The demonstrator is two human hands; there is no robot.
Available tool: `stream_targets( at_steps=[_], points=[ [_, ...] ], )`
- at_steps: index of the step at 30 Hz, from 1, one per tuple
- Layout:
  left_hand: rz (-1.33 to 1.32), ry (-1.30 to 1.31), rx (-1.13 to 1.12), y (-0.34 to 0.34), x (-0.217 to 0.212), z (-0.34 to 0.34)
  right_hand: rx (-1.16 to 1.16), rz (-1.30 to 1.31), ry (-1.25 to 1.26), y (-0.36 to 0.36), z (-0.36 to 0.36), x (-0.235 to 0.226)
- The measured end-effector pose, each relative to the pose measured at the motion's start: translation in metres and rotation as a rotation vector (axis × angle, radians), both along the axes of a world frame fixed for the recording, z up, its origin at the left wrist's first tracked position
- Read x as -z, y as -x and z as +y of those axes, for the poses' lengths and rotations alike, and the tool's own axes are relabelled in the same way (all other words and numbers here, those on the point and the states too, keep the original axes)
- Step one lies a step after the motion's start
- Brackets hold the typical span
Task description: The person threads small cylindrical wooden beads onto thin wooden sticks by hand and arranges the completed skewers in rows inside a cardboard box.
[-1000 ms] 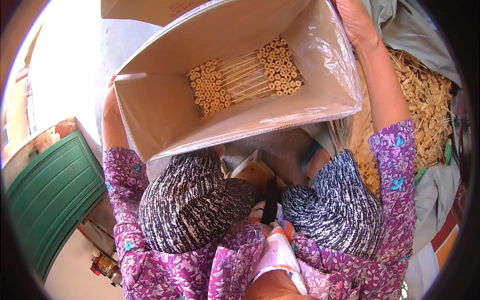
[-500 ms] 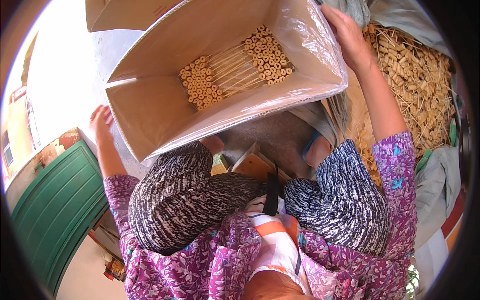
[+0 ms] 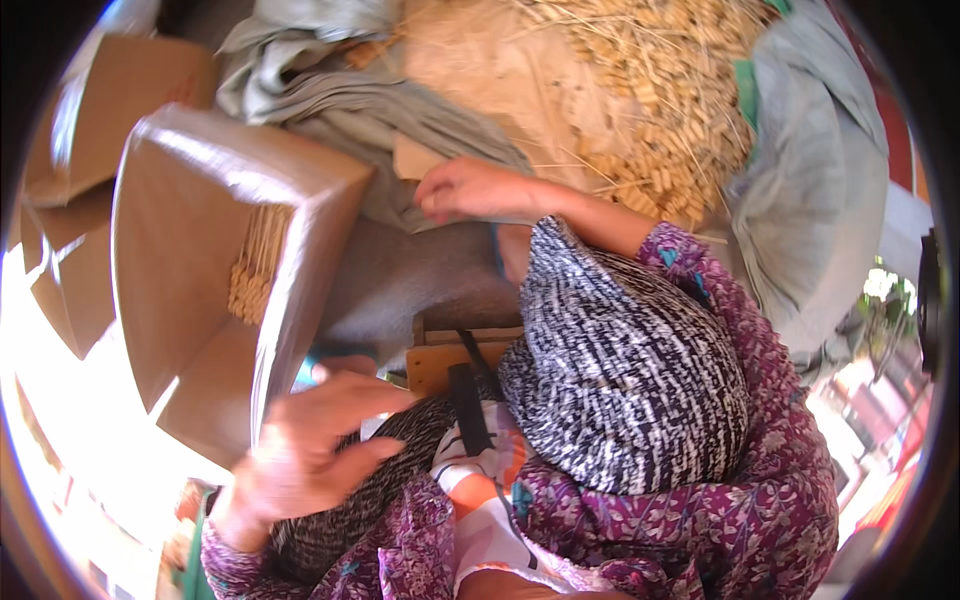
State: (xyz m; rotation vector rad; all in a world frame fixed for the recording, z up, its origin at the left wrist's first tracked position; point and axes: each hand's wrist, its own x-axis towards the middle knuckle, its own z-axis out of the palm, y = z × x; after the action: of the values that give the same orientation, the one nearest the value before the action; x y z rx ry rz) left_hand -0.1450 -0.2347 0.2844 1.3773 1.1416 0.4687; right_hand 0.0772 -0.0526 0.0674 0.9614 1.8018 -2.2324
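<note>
A cardboard box (image 3: 190,360) lined with clear plastic stands at my left, its open top facing me. Deep inside it lie thin sticks with tan pieces (image 3: 250,290) on their ends, partly hidden by the box wall. My left hand (image 3: 320,450), slightly blurred, hovers over my left thigh beside the box's near edge. Its thumb and fingers are apart and it holds nothing visible. Farther ahead, my right hand (image 3: 475,190) has its fingers curled inward, close to a small tan cardboard piece (image 3: 415,158). Whatever those fingers may hold is hidden.
A large heap of tan ridged pieces on sticks (image 3: 660,110) lies on a tan sheet at the far right, bordered by grey cloth (image 3: 810,170). More grey cloth (image 3: 360,110) is bunched ahead. Another cardboard box (image 3: 140,100) stands far left. A wooden stool (image 3: 430,368) shows between my legs.
The box has gone from in front of me to my left, and my right hand has let go of it. My left hand has come in over my thigh. The view has turned rightward.
</note>
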Motion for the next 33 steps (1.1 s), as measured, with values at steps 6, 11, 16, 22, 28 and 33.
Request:
stream_targets(
  at_steps=[6, 11, 16, 22, 28, 33],
  points=[
    [-0.183, 0.377, -0.391, -0.082, 0.038, 0.026, 0.376, -0.092, 0.049, -0.054, 0.02, -0.004],
    [-0.36, 0.427, -0.698, -0.104, 0.104, 0.051, 0.628, -0.554, -0.579, -0.167, 0.073, 0.015],
    [-0.316, 0.5, -0.848, -0.108, 0.167, 0.067, 0.085, -0.826, -0.815, -0.177, 0.065, 0.007],
    [-0.327, 0.474, -0.749, -0.126, 0.185, 0.087, -0.311, -0.808, -1.279, -0.17, 0.025, 0.083],
    [-0.345, 0.517, -0.691, -0.125, 0.193, 0.105, -0.245, -0.994, -1.274, -0.162, 0.054, 0.028],
    [-0.399, 0.487, -0.724, -0.115, 0.19, 0.119, 0.277, -0.802, -1.328, -0.144, 0.075, -0.032]
  ],
)
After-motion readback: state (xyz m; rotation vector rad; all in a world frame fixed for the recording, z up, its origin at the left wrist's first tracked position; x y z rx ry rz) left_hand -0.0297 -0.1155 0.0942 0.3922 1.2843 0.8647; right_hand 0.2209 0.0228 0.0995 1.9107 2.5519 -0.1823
